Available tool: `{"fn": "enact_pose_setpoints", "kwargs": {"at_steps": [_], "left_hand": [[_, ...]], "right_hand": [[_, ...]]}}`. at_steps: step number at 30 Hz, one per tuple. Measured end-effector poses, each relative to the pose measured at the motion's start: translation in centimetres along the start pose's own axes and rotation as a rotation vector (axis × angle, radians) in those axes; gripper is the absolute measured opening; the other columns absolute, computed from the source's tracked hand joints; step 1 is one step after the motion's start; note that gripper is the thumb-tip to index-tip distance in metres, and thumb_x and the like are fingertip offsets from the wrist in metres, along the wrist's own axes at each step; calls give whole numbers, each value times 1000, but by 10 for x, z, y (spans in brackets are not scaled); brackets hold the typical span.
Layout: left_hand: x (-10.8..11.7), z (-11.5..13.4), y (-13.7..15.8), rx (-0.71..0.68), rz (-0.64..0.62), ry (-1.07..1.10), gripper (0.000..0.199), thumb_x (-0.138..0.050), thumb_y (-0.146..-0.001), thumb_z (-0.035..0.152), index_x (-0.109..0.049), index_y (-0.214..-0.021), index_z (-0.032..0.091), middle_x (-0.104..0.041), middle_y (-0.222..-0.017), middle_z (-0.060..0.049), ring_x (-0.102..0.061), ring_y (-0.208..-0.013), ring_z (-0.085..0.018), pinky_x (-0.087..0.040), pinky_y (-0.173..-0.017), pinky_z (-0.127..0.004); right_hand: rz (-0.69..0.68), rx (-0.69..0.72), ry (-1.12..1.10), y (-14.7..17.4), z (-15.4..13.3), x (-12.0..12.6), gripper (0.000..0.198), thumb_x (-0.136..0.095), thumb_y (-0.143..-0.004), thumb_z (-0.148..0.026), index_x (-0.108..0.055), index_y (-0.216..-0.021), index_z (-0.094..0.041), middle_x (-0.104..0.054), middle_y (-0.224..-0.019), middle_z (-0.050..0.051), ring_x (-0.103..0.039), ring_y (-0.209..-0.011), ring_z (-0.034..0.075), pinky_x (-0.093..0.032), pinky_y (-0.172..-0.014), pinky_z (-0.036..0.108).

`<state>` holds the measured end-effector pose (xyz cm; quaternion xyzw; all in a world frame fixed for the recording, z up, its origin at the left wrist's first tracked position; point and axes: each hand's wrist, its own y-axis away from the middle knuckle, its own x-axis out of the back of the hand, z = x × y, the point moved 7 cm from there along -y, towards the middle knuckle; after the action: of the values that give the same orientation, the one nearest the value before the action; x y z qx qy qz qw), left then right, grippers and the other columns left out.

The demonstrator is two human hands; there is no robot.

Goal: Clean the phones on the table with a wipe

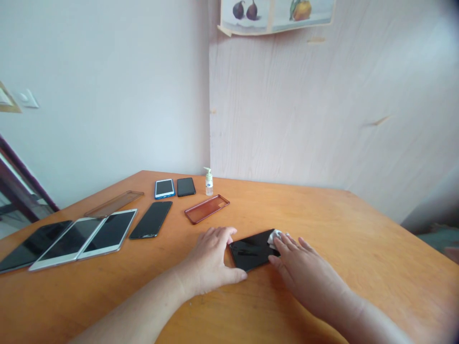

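Observation:
A black smartphone (251, 251) lies face up on the wooden table, set at a slant between my two hands. My left hand (211, 260) braces its left end, with the thumb at the near corner and the fingers by the far corner. Over the phone's right end, my right hand (297, 263) presses a crumpled white tissue (275, 237) against the glass. Most of the tissue is under my fingers, and so is the right end of the phone. Reflections show on the dark screen.
Behind the phone lie a reddish clear phone case (207, 209) and a small pump bottle (209, 184). Farther left are a dark phone (151, 220), a blue-edged phone (164, 188), a small black phone (186, 187), a brownish case (114, 204), and white tablets (109, 232) beside a black tablet (34, 244).

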<state>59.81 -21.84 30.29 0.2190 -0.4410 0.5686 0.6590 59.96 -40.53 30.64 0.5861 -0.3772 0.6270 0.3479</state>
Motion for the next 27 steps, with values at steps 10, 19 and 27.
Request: {"fn": "enact_pose_setpoints", "kwargs": {"at_steps": [10, 19, 27], "left_hand": [[0, 2, 0, -5, 3, -10, 76, -86, -58, 42, -50, -123, 21, -61, -114, -7, -54, -108, -30, -42, -97, -44], [-1, 2, -1, -7, 11, -7, 76, -86, -57, 39, -51, -122, 21, -61, -114, -7, -54, -107, -29, -43, -96, -43], [0, 3, 0, -15, 2, -17, 73, -85, -58, 41, -52, -121, 22, -61, -115, -8, -54, -108, -30, -43, -96, -44]], "right_hand": [[71, 355, 65, 23, -37, 7, 49, -47, -89, -15, -56, -137, -5, -52, -140, 21, -54, -127, 34, -51, -103, 49], [78, 339, 10, 14, -40, 7, 48, -44, -96, -22, -52, -141, -7, -48, -146, 18, -48, -133, 31, -46, -108, 48], [-9, 70, 11, -9, 3, -10, 48, -38, -101, -27, -49, -144, -9, -42, -150, 19, -35, -141, 33, -29, -114, 61]]}}
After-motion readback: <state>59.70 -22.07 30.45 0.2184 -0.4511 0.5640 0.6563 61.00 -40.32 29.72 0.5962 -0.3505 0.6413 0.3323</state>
